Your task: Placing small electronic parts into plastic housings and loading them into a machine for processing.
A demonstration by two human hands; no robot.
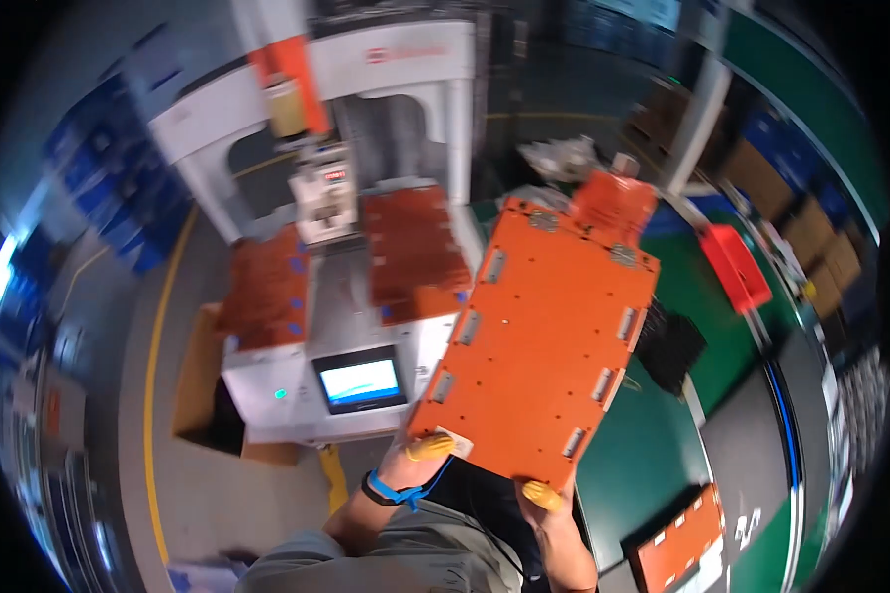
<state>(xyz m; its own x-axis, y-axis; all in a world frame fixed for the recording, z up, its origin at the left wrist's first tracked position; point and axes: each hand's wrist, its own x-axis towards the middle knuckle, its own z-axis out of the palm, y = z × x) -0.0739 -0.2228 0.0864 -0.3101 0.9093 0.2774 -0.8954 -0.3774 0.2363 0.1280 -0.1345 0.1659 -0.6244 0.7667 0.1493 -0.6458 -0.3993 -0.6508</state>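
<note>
A large flat orange panel [549, 331] is held up in front of me, its long side running away toward the back right. Metal brackets line both long edges, and two hinge-like metal pieces sit near the far edge. My left hand [420, 460] grips the near left corner, with a yellow covering on the thumb and a blue strap at the wrist. At the near right corner my right hand [546, 499] holds on, its thumb also covered in yellow. The other fingers of both hands are mostly hidden under the panel.
A white machine [391, 59] with a small screen [361, 381] stands ahead left, bearing two reddish-orange plates [415, 247]. On the green workbench [643, 435] at right lie a black bag [674, 346], a red tray [737, 267] and another orange panel [677, 544]. A cardboard box [198, 395] stands left.
</note>
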